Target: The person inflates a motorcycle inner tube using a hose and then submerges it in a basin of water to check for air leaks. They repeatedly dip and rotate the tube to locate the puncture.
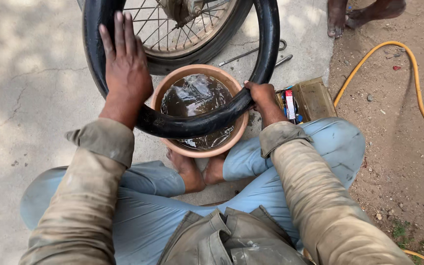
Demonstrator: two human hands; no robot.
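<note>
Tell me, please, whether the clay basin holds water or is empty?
Holds water. The clay basin shows a dark, glinting water surface, and the black inner tube dips into it near the front rim.

Bare concrete (pixel 30 88) lies open left of the bowl (pixel 170 86); the wheel (pixel 182 29) blocks behind it, the toolbox (pixel 312 98) just right, feet (pixel 197 169) near.
</note>
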